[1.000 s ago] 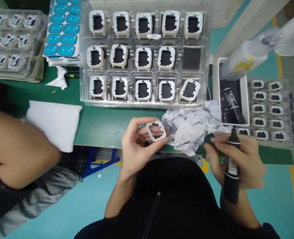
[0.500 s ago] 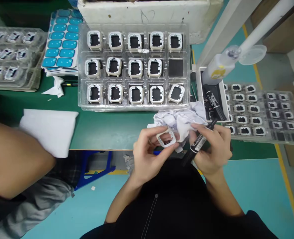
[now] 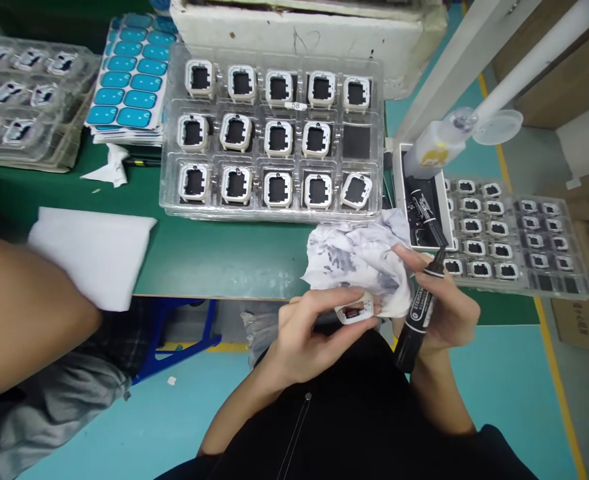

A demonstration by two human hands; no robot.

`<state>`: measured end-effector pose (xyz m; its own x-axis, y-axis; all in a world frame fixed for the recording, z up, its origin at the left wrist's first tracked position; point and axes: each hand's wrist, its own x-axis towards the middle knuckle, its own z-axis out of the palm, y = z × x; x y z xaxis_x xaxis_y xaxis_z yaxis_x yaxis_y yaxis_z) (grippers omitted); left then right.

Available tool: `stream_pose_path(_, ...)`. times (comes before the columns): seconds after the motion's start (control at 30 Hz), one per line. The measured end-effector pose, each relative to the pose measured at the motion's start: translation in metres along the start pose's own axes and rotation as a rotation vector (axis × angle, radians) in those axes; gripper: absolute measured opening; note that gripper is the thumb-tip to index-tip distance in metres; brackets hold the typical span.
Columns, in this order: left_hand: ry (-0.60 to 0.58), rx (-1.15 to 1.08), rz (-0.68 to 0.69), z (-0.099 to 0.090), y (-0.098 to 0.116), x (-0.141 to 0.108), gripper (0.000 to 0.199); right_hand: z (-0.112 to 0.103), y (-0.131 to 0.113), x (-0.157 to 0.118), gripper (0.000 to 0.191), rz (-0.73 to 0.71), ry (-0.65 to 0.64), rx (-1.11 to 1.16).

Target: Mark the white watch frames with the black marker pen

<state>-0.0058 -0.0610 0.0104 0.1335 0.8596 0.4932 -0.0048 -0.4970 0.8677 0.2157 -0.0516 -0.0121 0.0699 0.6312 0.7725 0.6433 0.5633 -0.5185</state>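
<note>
Between the thumb and fingers of my left hand (image 3: 307, 333) is a white square frame (image 3: 355, 311), tilted, its opening partly visible. My right hand (image 3: 447, 310) holds a black marker (image 3: 417, 320), tip pointing up and away from me. Its fingers also touch the edge of a crumpled white cloth (image 3: 354, 257) with grey-black stains, which lies at the table's front edge. Beyond the cloth stands a clear tray (image 3: 269, 217) of similar white frames in three rows; one compartment at the right of the middle row holds no frame.
A box (image 3: 449, 200) with markers and a bottle (image 3: 434, 143) stands right of the tray. More trays (image 3: 519, 283) lie farther right. Blue sticker sheets (image 3: 129, 73) and a folded white cloth (image 3: 92, 253) are at left, beside another person's arm (image 3: 29, 313).
My left hand has moved toward me with the frame, which has tilted. My right hand has shifted right with the marker. The cloth is spread wider, showing its stains.
</note>
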Motion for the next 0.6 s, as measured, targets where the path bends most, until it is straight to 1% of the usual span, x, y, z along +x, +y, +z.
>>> stream_pose_path(0.07, 0.033, 0.079, 0.036, 0.0, 0.001, 0.001, 0.062, -0.007, 0.0, 0.002, 0.05, -0.136, -0.016, 0.02)
stream_pose_path(0.1, 0.046, 0.106, 0.05, 0.0, 0.002, 0.001, 0.062, -0.011, 0.0, 0.004, 0.049, -0.175, -0.03, 0.015)
stream_pose_path(0.2, 0.082, 0.15, 0.07, 0.003, 0.006, 0.002, 0.066, -0.02, 0.001, 0.01, 0.046, -0.203, -0.06, -0.026)
stream_pose_path(0.3, 0.097, 0.159, 0.063, 0.006, 0.011, 0.002, 0.07, -0.024, 0.001, 0.011, 0.046, -0.221, -0.03, -0.065)
stream_pose_path(0.33, 0.096, 0.152, 0.065, 0.007, 0.012, 0.003, 0.07, -0.023, 0.0, 0.01, 0.044, -0.225, -0.012, -0.089)
stream_pose_path(0.43, 0.061, 0.108, 0.045, 0.009, 0.012, 0.004, 0.064, -0.017, -0.001, 0.008, 0.039, -0.188, 0.046, -0.112)
stream_pose_path(0.5, 0.022, 0.062, 0.006, 0.01, 0.012, 0.003, 0.061, -0.012, -0.001, 0.007, 0.045, -0.121, 0.067, -0.039)
stream_pose_path(0.6, -0.027, -0.026, -0.026, 0.011, 0.011, 0.001, 0.062, -0.007, -0.001, 0.005, 0.056, -0.051, 0.062, 0.057)
